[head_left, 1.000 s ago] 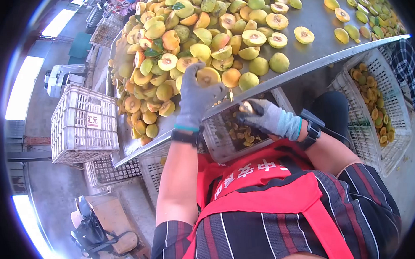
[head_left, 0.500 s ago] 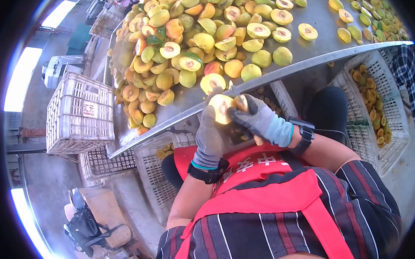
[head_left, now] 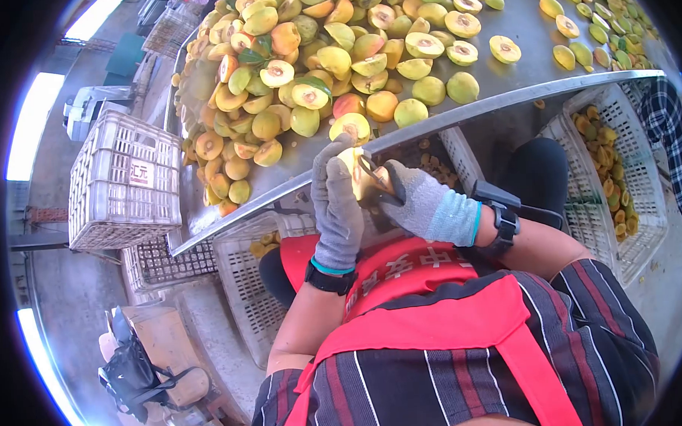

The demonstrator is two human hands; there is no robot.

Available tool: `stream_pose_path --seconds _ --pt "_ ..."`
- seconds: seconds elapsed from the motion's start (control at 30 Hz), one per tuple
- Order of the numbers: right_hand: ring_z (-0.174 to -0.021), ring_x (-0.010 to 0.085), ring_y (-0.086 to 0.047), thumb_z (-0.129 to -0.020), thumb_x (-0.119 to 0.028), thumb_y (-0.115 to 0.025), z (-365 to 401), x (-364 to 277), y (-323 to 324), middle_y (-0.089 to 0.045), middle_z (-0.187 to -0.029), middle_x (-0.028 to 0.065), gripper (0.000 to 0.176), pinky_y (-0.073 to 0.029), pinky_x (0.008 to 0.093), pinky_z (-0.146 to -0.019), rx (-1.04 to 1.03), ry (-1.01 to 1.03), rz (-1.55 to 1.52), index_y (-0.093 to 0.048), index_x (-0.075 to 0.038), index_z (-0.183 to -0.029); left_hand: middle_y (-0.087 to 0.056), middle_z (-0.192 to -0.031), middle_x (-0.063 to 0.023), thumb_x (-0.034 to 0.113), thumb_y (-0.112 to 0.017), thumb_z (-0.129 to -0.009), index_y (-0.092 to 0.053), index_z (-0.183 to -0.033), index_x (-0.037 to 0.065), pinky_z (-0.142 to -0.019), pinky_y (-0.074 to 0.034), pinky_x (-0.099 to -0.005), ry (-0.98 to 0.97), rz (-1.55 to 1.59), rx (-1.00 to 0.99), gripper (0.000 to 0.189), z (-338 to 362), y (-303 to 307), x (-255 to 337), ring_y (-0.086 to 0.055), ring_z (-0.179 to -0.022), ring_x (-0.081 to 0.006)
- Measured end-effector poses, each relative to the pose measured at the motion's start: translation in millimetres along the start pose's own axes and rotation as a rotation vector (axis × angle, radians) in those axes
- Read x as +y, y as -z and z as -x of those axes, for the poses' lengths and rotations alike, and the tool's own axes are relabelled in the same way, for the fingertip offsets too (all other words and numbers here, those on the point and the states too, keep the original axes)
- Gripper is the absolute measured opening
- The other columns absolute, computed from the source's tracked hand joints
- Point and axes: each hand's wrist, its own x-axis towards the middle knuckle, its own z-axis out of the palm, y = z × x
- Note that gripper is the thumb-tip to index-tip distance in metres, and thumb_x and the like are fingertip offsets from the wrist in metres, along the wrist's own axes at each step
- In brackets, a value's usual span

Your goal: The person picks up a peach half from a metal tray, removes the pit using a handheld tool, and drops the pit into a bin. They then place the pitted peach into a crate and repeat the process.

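In the head view, my left hand (head_left: 336,209), in a grey glove, is closed around a yellow peach half (head_left: 353,164) at the table's front edge. The half is turned sideways, its cut face toward my right hand (head_left: 413,201). That gloved hand is closed on a small pitting knife (head_left: 368,165) with a dark curved blade, which touches the cut face. My right fingers hide most of its handle. Just beyond the hands, another peach half (head_left: 349,128) lies cut side up on the metal table (head_left: 494,78).
A big pile of halved peaches (head_left: 266,125) covers the table's left side. White crates (head_left: 126,183) stand at the left, and another crate (head_left: 635,233) with fruit pieces sits below at the right. The table's raised metal rim (head_left: 458,122) runs before me.
My left hand has turned the peach half from facing up to sideways, its fingers now upright around it. The pitting knife's blade has come against the cut face.
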Motion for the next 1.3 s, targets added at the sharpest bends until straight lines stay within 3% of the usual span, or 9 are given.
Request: stream_pose_path --seconds 0.07,0.17,0.2,0.5,0.7,1.03,1.13,1.2,1.3 --pt "-0.065 0.0269 -0.062 -0.083 -0.023 -0.053 -5.9 -32.1 22.3 -0.059 -0.072 0.0162 0.024 -0.048 0.0380 -0.057 -0.329 -0.467 -0.482 -0.051 -0.002 -0.094 -0.056 -0.101 -0.0097 0.033 -0.041 -0.094 -0.048 -0.115 0.002 -0.085 -0.043 -0.0291 -0.110 -0.164 0.021 0.038 -2.0 -2.6 3.3 -0.054 -0.093 -0.0171" --pt "-0.061 0.0196 -0.061 -0.085 -0.023 -0.050 -2.1 -45.2 15.6 -0.060 -0.070 0.0117 0.021 -0.048 0.0344 -0.054 -0.591 -0.488 -0.517 -0.054 -0.003 -0.092 -0.056 -0.109 -0.0135 0.042 -0.036 -0.094 -0.049 -0.115 0.001 -0.087 -0.043 -0.0304 0.223 0.168 -0.181 0.048 -4.7 2.4 7.7 -0.054 -0.099 -0.0199" --pt "-0.061 0.0222 -0.061 -0.085 -0.024 -0.052 -3.6 -35.5 10.8 -0.060 -0.072 0.0132 0.022 -0.049 0.0349 -0.056 -0.417 0.077 -0.276 -0.054 -0.004 -0.094 -0.057 -0.107 -0.0138 0.046 -0.034 -0.093 -0.049 -0.116 0.001 -0.086 -0.044 -0.0306 0.247 0.230 -0.173 0.052 -3.7 -2.3 12.5 -0.055 -0.098 -0.0201" --pt "-0.081 0.0370 -0.059 -0.083 -0.031 -0.059 -3.6 -41.5 34.6 -0.060 -0.084 0.0210 0.036 -0.047 0.0385 -0.070 -0.498 -0.448 -0.500 -0.052 -0.002 -0.103 -0.060 -0.100 -0.0146 0.048 -0.035 -0.092 -0.048 -0.116 0.001 -0.081 -0.047 -0.0341 0.627 0.749 -0.141 0.055 -10.4 1.5 12.7 -0.057 -0.091 -0.0220" --pt "-0.079 0.0387 -0.058 -0.083 -0.025 -0.056 2.1 -2.3 13.0 -0.058 -0.085 0.0232 0.031 -0.047 0.0430 -0.067 -0.056 -0.006 -0.039 -0.051 -0.001 -0.102 -0.059 -0.097 -0.0103 0.038 -0.042 -0.092 -0.051 -0.112 0.002 -0.084 -0.045 -0.0338 0.288 0.421 -0.004 0.042 -5.0 -0.9 17.1 -0.057 -0.091 -0.0199" --pt "-0.072 0.0383 -0.059 -0.081 -0.019 -0.054 -1.8 -21.6 7.2 -0.059 -0.083 0.0222 0.028 -0.048 0.0424 -0.065 -0.147 -0.193 -0.359 -0.052 0.000 -0.101 -0.056 -0.105 -0.0102 0.027 -0.042 -0.094 -0.051 -0.107 0.003 -0.084 -0.044 -0.0316 -0.066 0.024 0.021 0.029 2.3 -10.9 14.1 -0.055 -0.092 -0.0174" --pt "-0.060 0.0394 -0.057 -0.080 -0.017 -0.058 -2.2 -28.5 14.1 -0.057 -0.069 0.0191 0.029 -0.048 0.0419 -0.055 -0.332 -0.384 -0.514 -0.043 -0.003 -0.101 -0.059 -0.098 -0.0092 0.026 -0.043 -0.093 -0.053 -0.105 0.002 -0.080 -0.046 -0.0304 -0.045 -0.032 -0.084 0.029 -3.8 -8.3 23.0 -0.057 -0.087 -0.0172" --pt "-0.057 0.0378 -0.057 -0.081 -0.020 -0.057 5.0 -12.8 4.9 -0.057 -0.066 0.0161 0.029 -0.048 0.0411 -0.055 -0.039 0.041 0.067 -0.044 -0.002 -0.101 -0.060 -0.090 -0.0076 0.026 -0.047 -0.092 -0.056 -0.100 0.001 -0.076 -0.045 -0.0274 0.027 -0.171 -0.178 0.028 -9.2 -6.6 44.8 -0.056 -0.081 -0.0140" --pt "-0.073 0.0385 -0.060 -0.080 -0.019 -0.052 -0.2 1.9 2.7 -0.060 -0.084 0.0220 0.030 -0.049 0.0430 -0.064 -0.240 0.067 0.039 -0.050 0.000 -0.104 -0.062 -0.083 -0.0070 0.026 -0.054 -0.089 -0.060 -0.093 -0.001 -0.069 -0.046 -0.0235 0.391 0.018 -0.249 0.028 -19.4 6.1 31.8 -0.056 -0.071 -0.0106"
